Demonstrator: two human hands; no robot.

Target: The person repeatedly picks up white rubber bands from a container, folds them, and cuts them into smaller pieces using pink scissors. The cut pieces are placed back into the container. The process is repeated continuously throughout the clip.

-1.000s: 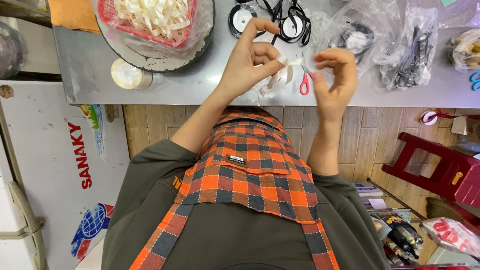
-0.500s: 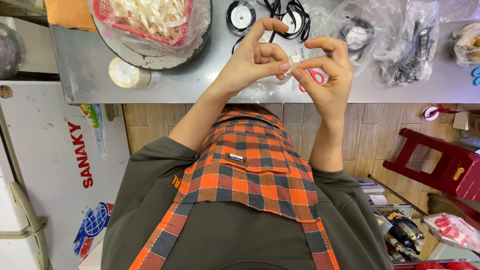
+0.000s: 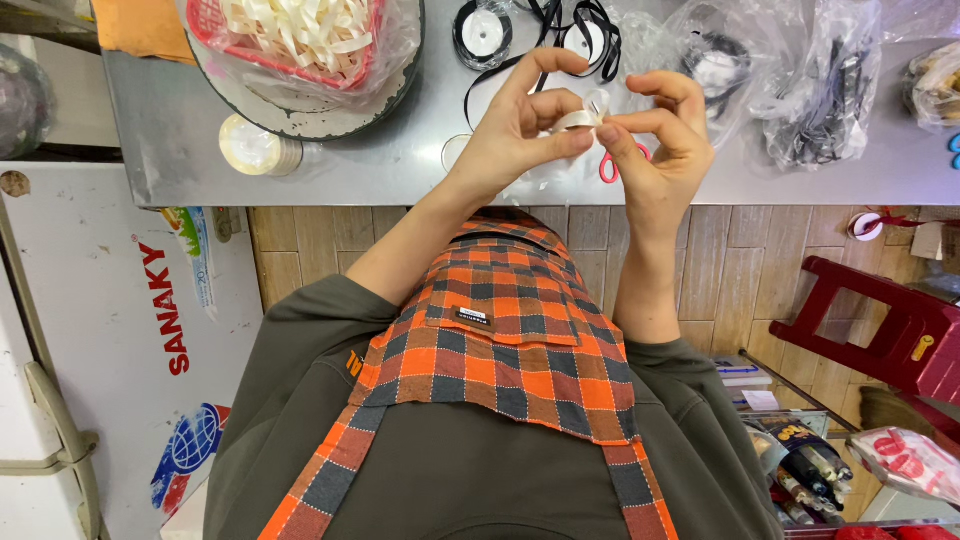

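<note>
Both hands have drawn closer together since half a second ago, the cream ribbon now looped between them. Left hand [image 3: 515,135] pinches the cream ribbon [image 3: 583,117] between thumb and forefinger; right hand [image 3: 665,140] closes its fingers on the ribbon's other end. Red-handled scissors [image 3: 608,168] lie just beneath the fingers on the steel tabletop [image 3: 400,160]. Black ribbon [image 3: 570,20] curls beyond the fingertips, a ribbon spool [image 3: 252,145] well off to the left.
</note>
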